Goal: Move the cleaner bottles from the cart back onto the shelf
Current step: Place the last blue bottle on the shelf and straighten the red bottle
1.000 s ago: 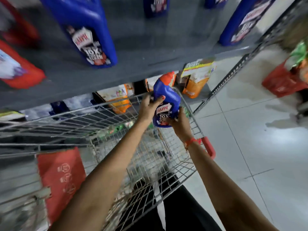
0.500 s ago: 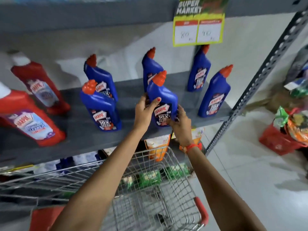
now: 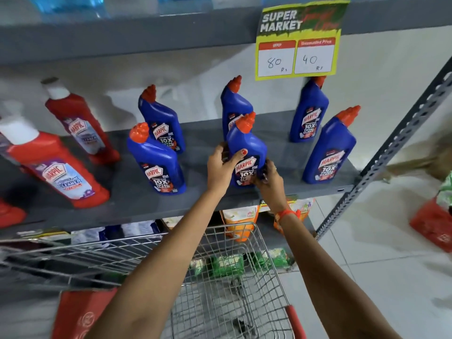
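A blue cleaner bottle (image 3: 245,148) with an orange-red cap stands upright at the front of the grey shelf (image 3: 127,201). My left hand (image 3: 221,168) grips its left side, thumb across the front. My right hand (image 3: 269,179) holds its lower right side. Several more blue bottles stand on the same shelf, one to the left (image 3: 156,162), one at the right edge (image 3: 329,150), others behind. The wire cart (image 3: 244,289) sits below my arms.
Red cleaner bottles (image 3: 56,167) with white caps lean at the shelf's left. A yellow price sign (image 3: 297,42) hangs from the upper shelf. The slotted shelf post (image 3: 391,152) runs down at right. Orange pouches (image 3: 241,222) fill the lower shelf. A red basket (image 3: 433,223) sits on the floor.
Both hands lifted the blue bottle out of the cart and up onto the shelf. It now stands between the other blue bottles, still held.
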The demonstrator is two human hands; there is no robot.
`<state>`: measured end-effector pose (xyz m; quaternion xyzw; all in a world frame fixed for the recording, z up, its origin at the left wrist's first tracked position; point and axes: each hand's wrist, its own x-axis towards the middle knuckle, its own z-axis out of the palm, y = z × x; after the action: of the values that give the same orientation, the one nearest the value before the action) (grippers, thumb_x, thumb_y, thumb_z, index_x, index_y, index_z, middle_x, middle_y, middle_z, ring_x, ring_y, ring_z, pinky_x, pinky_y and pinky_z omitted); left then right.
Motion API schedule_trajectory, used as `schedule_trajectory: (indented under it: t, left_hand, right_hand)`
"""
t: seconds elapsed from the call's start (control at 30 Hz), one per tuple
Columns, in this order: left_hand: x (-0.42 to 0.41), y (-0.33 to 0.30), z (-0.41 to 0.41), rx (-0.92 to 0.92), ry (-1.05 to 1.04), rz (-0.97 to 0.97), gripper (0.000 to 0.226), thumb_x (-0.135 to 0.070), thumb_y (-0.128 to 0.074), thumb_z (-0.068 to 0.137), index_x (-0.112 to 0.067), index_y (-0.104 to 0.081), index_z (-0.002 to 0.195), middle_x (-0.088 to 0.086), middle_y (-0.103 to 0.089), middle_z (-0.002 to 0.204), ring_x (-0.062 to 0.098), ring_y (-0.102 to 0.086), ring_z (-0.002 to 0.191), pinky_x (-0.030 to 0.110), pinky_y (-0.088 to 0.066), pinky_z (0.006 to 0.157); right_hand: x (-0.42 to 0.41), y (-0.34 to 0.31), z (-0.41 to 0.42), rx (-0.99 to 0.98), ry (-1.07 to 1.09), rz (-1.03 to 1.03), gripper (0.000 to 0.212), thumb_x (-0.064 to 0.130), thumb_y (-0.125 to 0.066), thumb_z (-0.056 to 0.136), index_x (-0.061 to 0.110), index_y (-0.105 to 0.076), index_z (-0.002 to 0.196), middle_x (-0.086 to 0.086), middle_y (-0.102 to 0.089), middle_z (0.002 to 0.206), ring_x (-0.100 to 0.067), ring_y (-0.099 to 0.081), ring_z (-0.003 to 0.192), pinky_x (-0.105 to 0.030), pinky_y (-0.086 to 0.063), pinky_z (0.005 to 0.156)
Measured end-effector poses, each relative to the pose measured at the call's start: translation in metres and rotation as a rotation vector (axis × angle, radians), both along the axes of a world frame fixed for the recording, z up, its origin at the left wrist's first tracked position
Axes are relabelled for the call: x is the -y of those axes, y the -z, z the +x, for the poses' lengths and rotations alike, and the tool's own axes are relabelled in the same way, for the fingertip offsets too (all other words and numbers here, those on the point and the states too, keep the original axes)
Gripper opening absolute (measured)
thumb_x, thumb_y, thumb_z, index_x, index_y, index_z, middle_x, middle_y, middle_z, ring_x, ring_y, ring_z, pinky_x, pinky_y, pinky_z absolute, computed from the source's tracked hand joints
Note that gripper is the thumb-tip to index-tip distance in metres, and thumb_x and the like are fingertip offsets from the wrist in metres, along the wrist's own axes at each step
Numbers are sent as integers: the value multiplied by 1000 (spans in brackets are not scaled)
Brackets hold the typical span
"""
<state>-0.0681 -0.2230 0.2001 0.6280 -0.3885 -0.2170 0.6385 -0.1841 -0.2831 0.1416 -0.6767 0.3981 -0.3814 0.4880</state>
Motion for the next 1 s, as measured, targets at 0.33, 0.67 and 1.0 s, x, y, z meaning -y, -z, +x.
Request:
schedule_trajectory:
  t: [0.33,0.67,1.0]
  left_hand:
    - [-72,26,6,148,-102,-15,36,-21,-62,82,-10,-54,116,6,-62,105,4,-57,88,8,-46,73]
    - [-222,55,129,169,-561,-20,22,-20,-48,88,-5,-64,88,10,-60,75,-3,-54,66,16,-44,65]
    - [-251,-1,273,-206,-378,102,52,-15,-45,91,-9,-20,137,12,-25,148,25,-33,131,47,-29,108]
  right_hand:
    - [-80,18,15,153,366,-8,38,3,-63,76,22,-50,106,-8,-60,110,-22,-58,103,-50,-52,90]
    - [-194,11,140,42,81,-132,23,-6,-58,75,8,-59,92,-9,-56,86,-20,-54,76,-37,-47,74]
    - [-210,-38,281,-55,-448,-12,63,4,-70,76,0,-39,130,-21,-48,131,-27,-48,119,-29,-42,102]
